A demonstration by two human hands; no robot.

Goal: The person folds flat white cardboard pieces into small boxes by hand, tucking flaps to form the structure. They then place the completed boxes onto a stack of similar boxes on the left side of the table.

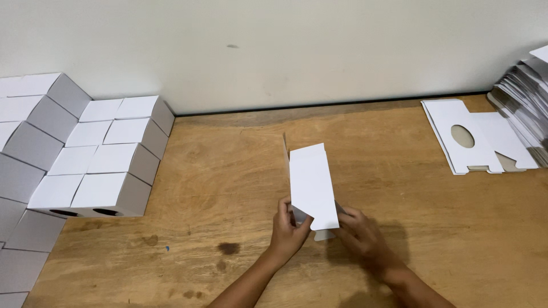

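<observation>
1. The left hand (288, 228), just below the middle of the frame, has its fingers curled around the lower left edge of a white cardboard box (311, 185), thumb pressed against the near face.
2. The right hand (359, 234), lower centre and a little to the right, is blurred; its fingers reach to the lower right corner of the box and touch it, partly bent, but I cannot tell how tightly they close on it.
3. The box is a half-formed carton standing on end near the centre of the frame, its long white panel facing the camera and a thin side wall visible along its left edge. Its lower end sits between both hands, above the wooden table (228, 171).
4. At the left of the frame, finished white boxes (108, 165) lie packed in rows, 2 of them showing dark oval holes at the near end.
5. At the upper right, flat white blanks (474, 140) with an oval cut-out lie on the table, well apart from the hands, with a taller stack of flat sheets (528, 85) at the right edge.
6. A pale wall (285, 51) runs across the top of the frame.
</observation>
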